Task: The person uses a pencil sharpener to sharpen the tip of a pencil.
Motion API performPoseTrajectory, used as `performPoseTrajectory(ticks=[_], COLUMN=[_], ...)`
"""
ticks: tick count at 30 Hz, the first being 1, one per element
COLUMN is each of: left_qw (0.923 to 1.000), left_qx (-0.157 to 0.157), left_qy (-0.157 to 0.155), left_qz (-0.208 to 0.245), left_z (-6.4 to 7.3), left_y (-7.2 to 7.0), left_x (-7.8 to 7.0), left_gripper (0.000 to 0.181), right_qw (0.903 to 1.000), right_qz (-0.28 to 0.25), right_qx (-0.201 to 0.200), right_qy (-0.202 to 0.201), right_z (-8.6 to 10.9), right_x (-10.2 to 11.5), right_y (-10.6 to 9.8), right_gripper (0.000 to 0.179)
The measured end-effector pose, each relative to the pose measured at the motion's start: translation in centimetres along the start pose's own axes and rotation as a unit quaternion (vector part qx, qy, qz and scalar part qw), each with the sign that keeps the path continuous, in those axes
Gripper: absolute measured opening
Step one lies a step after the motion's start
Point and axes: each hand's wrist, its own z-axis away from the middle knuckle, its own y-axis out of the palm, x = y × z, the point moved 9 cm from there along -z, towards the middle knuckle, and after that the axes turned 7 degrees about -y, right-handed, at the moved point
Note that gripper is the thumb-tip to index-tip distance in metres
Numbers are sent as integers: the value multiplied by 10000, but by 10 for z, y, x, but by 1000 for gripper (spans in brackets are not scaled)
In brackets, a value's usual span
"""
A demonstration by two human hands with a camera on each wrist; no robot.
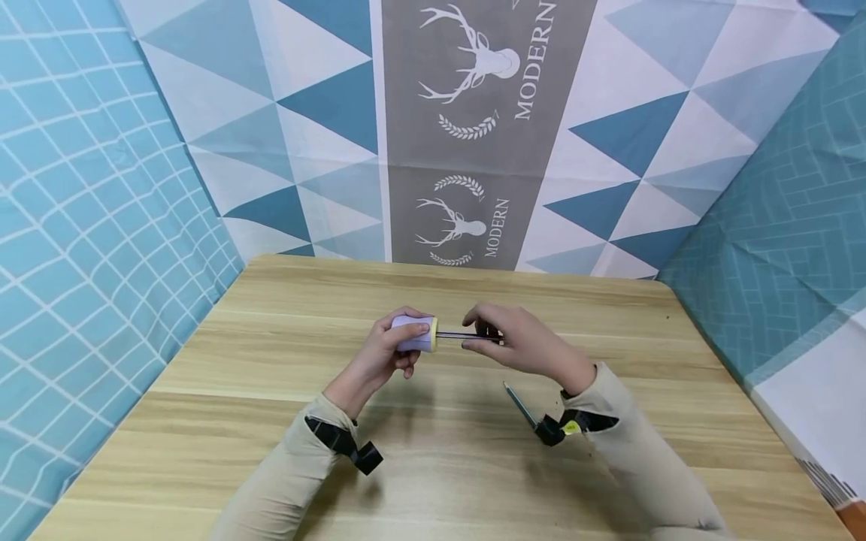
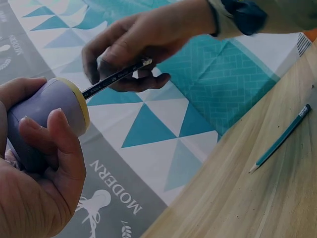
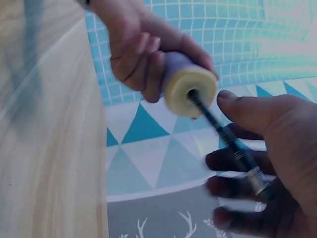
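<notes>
My left hand (image 1: 379, 353) grips a purple pencil sharpener (image 1: 411, 334) with a yellow face, raised over the table. A dark pencil (image 2: 116, 78) sticks out of the hole in that face, its tip hidden inside and its metal-banded end outward. Around the pencil's outer part, my right hand (image 1: 524, 340) has its fingers spread and loosely bent. In the right wrist view the thumb (image 3: 247, 111) stands apart from the pencil, which passes in front of the other fingers. A second pencil, teal (image 2: 281, 141), lies on the table below the right hand, its sharpened point facing away from me.
The wooden table (image 1: 284, 466) carries some small dark specks on its right side. Patterned cloths hang around it: blue grid (image 1: 81, 188) at left, triangles and deer prints behind, teal (image 1: 791, 195) at right. Each sleeve has a black wrist strap.
</notes>
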Motion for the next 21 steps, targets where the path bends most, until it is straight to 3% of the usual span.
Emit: performPoseTrajectory(ticks=[3, 6, 12, 15, 21], left_qw=[10000, 10000, 10000, 10000, 10000], left_qx=[-8, 19, 4, 4, 26], left_qy=[45, 47, 48, 23, -49], left_qz=[26, 31, 53, 88, 20], left_z=[-1, -1, -2, -1, -2], left_y=[-1, 0, -2, -1, -2], left_x=[-1, 0, 1, 2, 5], left_gripper=[13, 14, 13, 14, 13], right_qw=[9925, 9818, 9711, 9685, 9809], right_qz=[328, 481, 758, 834, 151], right_qx=[-738, -1264, -1766, -1880, -1602], right_qy=[-917, -1335, -1412, -1404, -1093], right_z=[7, 13, 17, 19, 17], right_x=[11, 14, 13, 12, 4], right_y=[-2, -1, 4, 6, 11], right_gripper=[28, 30, 8, 11, 12])
